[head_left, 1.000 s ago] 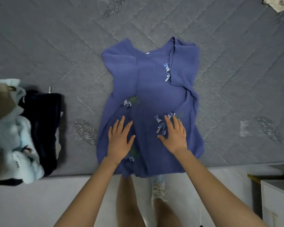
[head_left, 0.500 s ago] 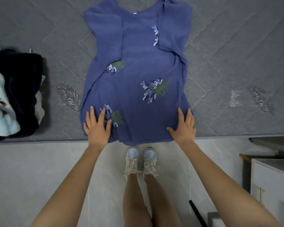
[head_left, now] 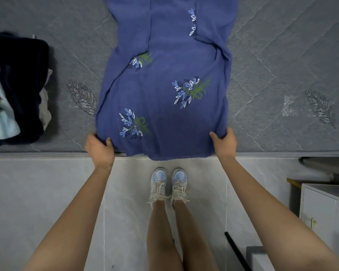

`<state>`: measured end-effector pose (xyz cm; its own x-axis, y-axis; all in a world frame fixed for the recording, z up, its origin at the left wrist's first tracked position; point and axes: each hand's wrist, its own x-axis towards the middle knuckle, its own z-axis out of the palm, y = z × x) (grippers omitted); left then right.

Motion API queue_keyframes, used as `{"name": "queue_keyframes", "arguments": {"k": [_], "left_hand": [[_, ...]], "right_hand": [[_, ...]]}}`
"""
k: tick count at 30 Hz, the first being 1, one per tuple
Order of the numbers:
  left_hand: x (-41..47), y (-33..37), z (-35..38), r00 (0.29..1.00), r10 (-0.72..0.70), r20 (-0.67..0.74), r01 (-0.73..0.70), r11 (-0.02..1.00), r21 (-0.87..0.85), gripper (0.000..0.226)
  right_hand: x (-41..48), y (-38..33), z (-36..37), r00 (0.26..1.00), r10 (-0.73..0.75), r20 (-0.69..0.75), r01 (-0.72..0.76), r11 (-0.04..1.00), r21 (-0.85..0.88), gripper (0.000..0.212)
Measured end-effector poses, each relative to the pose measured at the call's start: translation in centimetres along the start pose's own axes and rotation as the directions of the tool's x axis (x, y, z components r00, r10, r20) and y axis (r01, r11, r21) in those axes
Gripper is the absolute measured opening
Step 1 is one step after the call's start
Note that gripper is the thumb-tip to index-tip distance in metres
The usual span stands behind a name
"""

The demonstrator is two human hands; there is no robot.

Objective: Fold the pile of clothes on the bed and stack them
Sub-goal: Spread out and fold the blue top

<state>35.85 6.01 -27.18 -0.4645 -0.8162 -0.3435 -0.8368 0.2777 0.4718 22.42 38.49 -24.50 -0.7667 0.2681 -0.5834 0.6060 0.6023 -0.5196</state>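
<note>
A blue dress (head_left: 164, 106) with leaf embroidery lies flat on the grey quilted bed (head_left: 282, 55), both sleeves folded inward, its hem hanging slightly over the bed's front edge. My left hand (head_left: 99, 148) grips the hem's bottom left corner, fingers tucked under the cloth. My right hand (head_left: 224, 143) grips the bottom right corner the same way. The dress's neckline is cut off by the top of the frame.
A heap of clothes (head_left: 14, 90), dark navy and pale blue, sits on the bed at the left. Grey floor tiles (head_left: 47, 182) lie below the bed edge. A white cabinet (head_left: 325, 216) stands at the lower right. My feet in sneakers (head_left: 168, 184) face the bed.
My hands slid down the dress from its middle to the hem and apart to its corners, then curled round them. The view tilted down toward the floor.
</note>
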Motion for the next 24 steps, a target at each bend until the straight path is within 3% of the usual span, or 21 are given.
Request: {"name": "queue_keyframes", "arguments": {"k": [4,7,9,14,20,24], "left_hand": [[-0.9,-1.1,-0.1,0.996,0.069,0.059,-0.070,0.998,0.003,0.018],[-3.1,-0.3,-0.7,0.987,0.139,0.076,-0.122,0.974,-0.190,0.014],[-4.8,0.9,-1.2,0.987,0.112,0.112,-0.059,0.916,-0.397,0.009],[-5.1,4.1,-2.3,0.990,0.068,0.124,0.027,0.767,-0.641,0.013],[-0.4,13.1,-5.0,0.983,0.098,0.152,0.073,0.553,-0.830,0.006],[2.8,18.9,-5.5,0.970,0.075,0.229,0.166,0.482,-0.860,0.014]], "right_hand": [[-1.0,0.2,1.2,0.996,-0.081,0.036,0.082,0.997,-0.017,0.024],[-2.3,-0.6,1.5,0.997,-0.044,0.071,0.039,0.997,0.064,0.019],[-2.9,-1.3,1.8,0.997,0.021,0.079,-0.030,0.992,0.124,0.017],[-4.0,-4.7,2.9,0.969,0.134,0.207,-0.213,0.879,0.427,0.011],[-3.2,-13.1,2.0,0.986,0.089,0.139,-0.160,0.725,0.669,0.013],[-0.8,-18.1,1.0,0.995,0.026,0.091,-0.082,0.722,0.687,0.008]]}}
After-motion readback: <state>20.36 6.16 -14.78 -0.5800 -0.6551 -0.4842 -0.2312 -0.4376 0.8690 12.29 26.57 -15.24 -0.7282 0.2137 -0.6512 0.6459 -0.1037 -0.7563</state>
